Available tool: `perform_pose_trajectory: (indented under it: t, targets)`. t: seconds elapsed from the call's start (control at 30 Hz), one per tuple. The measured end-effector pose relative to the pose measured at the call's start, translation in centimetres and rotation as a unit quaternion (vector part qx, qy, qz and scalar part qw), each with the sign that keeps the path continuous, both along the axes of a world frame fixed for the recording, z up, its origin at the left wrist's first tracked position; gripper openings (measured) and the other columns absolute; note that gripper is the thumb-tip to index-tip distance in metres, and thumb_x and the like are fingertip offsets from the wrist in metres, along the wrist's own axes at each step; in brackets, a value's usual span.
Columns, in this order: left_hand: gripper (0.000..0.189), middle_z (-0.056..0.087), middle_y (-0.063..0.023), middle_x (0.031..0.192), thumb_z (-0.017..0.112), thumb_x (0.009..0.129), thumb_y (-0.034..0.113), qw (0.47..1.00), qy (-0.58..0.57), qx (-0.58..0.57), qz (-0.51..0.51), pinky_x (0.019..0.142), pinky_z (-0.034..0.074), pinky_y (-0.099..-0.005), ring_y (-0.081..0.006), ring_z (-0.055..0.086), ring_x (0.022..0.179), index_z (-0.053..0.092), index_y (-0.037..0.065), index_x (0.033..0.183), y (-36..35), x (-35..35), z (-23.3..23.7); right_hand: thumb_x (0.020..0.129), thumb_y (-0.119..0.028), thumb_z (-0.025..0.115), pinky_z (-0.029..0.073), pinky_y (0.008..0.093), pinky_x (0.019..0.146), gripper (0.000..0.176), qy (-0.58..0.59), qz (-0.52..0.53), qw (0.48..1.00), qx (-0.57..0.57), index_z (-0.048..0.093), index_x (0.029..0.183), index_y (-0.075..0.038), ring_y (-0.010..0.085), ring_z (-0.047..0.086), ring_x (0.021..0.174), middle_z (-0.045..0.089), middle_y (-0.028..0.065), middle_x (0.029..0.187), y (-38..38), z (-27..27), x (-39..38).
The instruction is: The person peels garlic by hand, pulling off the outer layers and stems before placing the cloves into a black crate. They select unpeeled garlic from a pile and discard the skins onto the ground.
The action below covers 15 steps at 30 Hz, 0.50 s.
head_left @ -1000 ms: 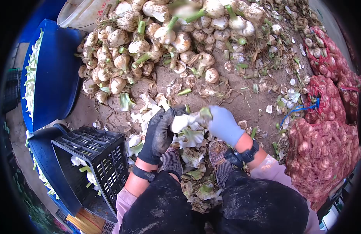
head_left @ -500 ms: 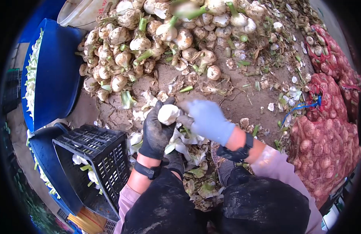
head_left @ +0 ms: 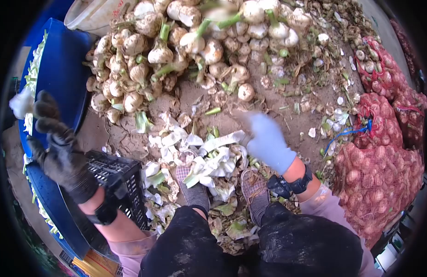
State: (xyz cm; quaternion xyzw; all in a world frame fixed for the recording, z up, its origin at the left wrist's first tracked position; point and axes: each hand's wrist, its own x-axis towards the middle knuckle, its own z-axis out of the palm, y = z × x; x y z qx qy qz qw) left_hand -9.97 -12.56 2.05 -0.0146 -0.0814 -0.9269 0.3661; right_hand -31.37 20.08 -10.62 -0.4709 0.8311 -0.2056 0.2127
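My left hand [head_left: 61, 143], in a dark dirty glove, reaches over the rim of the blue tub [head_left: 61, 78] at the left with its fingers apart. Just beyond its fingertips is a blurred white garlic bulb [head_left: 22, 102]; it looks released. White and green trimmed garlic [head_left: 34, 78] fills the tub. My right hand [head_left: 269, 141], in a light blue glove, is above the ground in the middle. Motion smears its fingers, so what they hold, if anything, does not show. Beside it, white garlic peelings [head_left: 218, 166] lie around my shoes.
A heap of untrimmed garlic bulbs [head_left: 139, 69] lies ahead. Red mesh sacks [head_left: 372, 180] of bulbs stand at the right. A black plastic crate [head_left: 123, 180] sits beneath my left arm, near a second blue tub [head_left: 52, 198]. A whitish bucket [head_left: 91, 18] stands at the upper left.
My left hand has swung from the middle to the blue tub at the left, carrying the white garlic bulb, and its fingers have opened. My right hand has moved slightly right, away from it.
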Motion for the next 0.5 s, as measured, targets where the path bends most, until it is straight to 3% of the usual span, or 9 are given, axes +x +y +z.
perform_pose_trajectory:
  t: [0.03,0.1,0.17,0.2,0.3,0.37,0.43,0.47,0.5]
  targets:
    - [0.062,0.040,-0.0200,0.141,0.045,0.095,0.032,0.998,-0.050,-0.021,0.018,0.088,0.048,-0.0419,-0.0309,0.055,0.113,0.025,0.001,0.144,0.2,-0.6,1.3,0.083,-0.031,0.065,0.050,0.0420,0.071,0.047,0.074,-0.071,0.995,0.002,0.053,0.125,-0.014,0.0303,0.063,0.086,0.063,0.0133,0.097,-0.5,-0.1,-1.7]
    - [0.055,0.053,-0.0174,0.127,0.048,0.096,0.033,0.937,-0.144,-0.318,-0.011,0.085,0.050,-0.0369,-0.0245,0.060,0.104,0.038,-0.001,0.137,1.2,-2.6,-2.4,0.080,-0.024,0.066,0.050,0.0412,0.072,0.044,0.230,-0.109,0.967,-0.010,0.055,0.121,-0.014,0.0310,0.062,0.085,0.064,0.0134,0.093,-1.2,-3.4,-4.2]
    - [0.048,0.059,-0.0120,0.111,0.051,0.095,0.036,0.847,-0.415,-0.332,0.020,0.080,0.052,-0.0318,-0.0182,0.062,0.094,0.050,0.000,0.127,9.2,-5.9,-6.3,0.077,-0.015,0.063,0.049,0.0415,0.077,0.041,0.192,-0.117,0.974,0.028,0.058,0.118,-0.013,0.0308,0.062,0.090,0.064,0.0135,0.095,-1.7,-6.4,-5.9]
    - [0.041,0.058,-0.0112,0.116,0.053,0.095,0.029,0.816,-0.485,-0.308,-0.066,0.078,0.055,-0.0272,-0.0211,0.065,0.094,0.049,0.004,0.128,11.7,-6.9,-7.9,0.073,-0.006,0.061,0.049,0.0418,0.081,0.041,0.149,-0.116,0.980,0.066,0.061,0.114,-0.012,0.0305,0.061,0.094,0.065,0.0137,0.097,-1.8,-7.1,-5.9]
    - [0.059,0.055,-0.0112,0.121,0.071,0.082,0.009,0.816,-0.499,-0.223,-0.188,0.088,0.052,-0.0296,-0.0201,0.059,0.106,0.044,0.005,0.134,16.9,-6.9,-13.5,0.068,0.000,0.057,0.048,0.0438,0.077,0.047,0.012,-0.095,0.994,0.045,0.062,0.113,-0.012,0.0305,0.060,0.089,0.064,0.0128,0.093,-2.0,-3.0,-3.2]
    - [0.065,0.052,-0.0094,0.127,0.071,0.079,0.000,0.805,-0.456,-0.327,-0.193,0.090,0.051,-0.0342,-0.0181,0.056,0.108,0.041,0.005,0.136,18.4,-7.0,-15.1,0.071,-0.003,0.057,0.047,0.0435,0.067,0.044,0.033,0.091,0.992,-0.084,0.058,0.114,-0.014,0.0293,0.059,0.073,0.062,0.0130,0.082,-1.8,-1.5,-0.4]
    - [0.067,0.052,-0.0086,0.125,0.072,0.074,-0.008,0.793,-0.439,-0.335,-0.257,0.094,0.048,-0.0333,-0.0162,0.053,0.111,0.043,0.002,0.133,18.1,-6.7,-14.7,0.076,0.002,0.055,0.050,0.0374,0.068,0.038,0.047,0.121,0.981,-0.141,0.058,0.113,-0.009,0.0232,0.061,0.077,0.063,0.0093,0.084,-1.6,-0.5,0.7]
    - [0.065,0.052,-0.0082,0.125,0.073,0.073,-0.006,0.773,-0.479,-0.350,-0.225,0.096,0.046,-0.0319,-0.0158,0.051,0.113,0.044,0.001,0.131,17.9,-6.4,-14.4,0.080,0.003,0.055,0.050,0.0327,0.070,0.035,-0.183,-0.067,0.967,-0.165,0.057,0.113,-0.006,0.0193,0.062,0.080,0.064,0.0076,0.087,-1.4,-0.9,0.9]
    - [0.063,0.052,-0.0078,0.124,0.074,0.073,-0.004,0.750,-0.517,-0.365,-0.192,0.098,0.045,-0.0304,-0.0155,0.050,0.115,0.046,0.000,0.129,17.7,-6.5,-13.5,0.083,0.004,0.054,0.051,0.0279,0.072,0.032,-0.396,-0.250,0.866,-0.176,0.057,0.113,-0.003,0.0155,0.062,0.083,0.065,0.0058,0.091,-1.3,-1.1,1.0]
